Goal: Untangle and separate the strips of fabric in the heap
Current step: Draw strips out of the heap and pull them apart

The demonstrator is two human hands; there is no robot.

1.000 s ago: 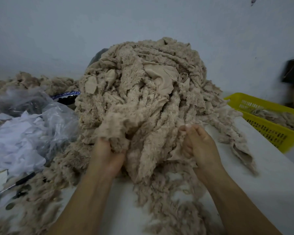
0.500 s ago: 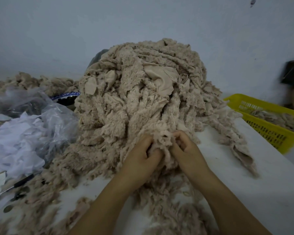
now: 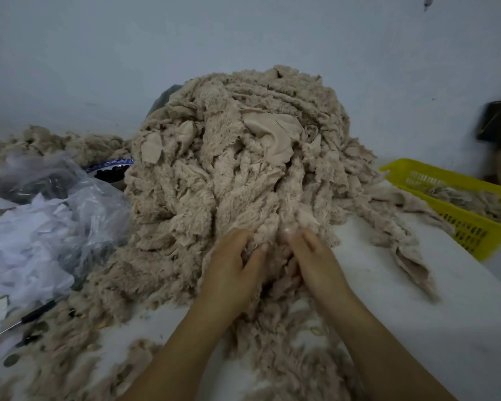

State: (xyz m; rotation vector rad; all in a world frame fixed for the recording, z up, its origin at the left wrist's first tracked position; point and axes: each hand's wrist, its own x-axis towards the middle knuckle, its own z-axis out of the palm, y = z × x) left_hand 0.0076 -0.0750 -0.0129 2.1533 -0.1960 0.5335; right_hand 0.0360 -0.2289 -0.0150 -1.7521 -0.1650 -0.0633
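While the heap [image 3: 243, 157] of beige plush fabric stands tall on the table [image 3: 417, 314], both grips work at its near foot, very close to each other. The left grip [image 3: 229, 273] curls its fingers into one fluffy strip [image 3: 272, 233] with the thumb laid against it. The right grip [image 3: 313, 264], just beside it, pinches the same strip from the other side. The fingertips of both are partly buried in the pile, so I cannot tell how deep they reach.

I think the grips are held so near together because a short pull between them opens one crossing only and does not drag the whole heap. Most of the heap rises beyond the grips and looks not yet sorted. Loose strips lie below the grips, toward the person.

To the right of the right grip, long strips trail over the table toward a yellow basket [image 3: 446, 180], which already holds some of the same fabric. It is probably the place for the separated pieces. To the left of the left grip lies a clear plastic bag [image 3: 78, 209] with white scraps [image 3: 21, 250]. Nearer to the person on that side lies a black-handled tool [image 3: 38, 309], perhaps scissors.
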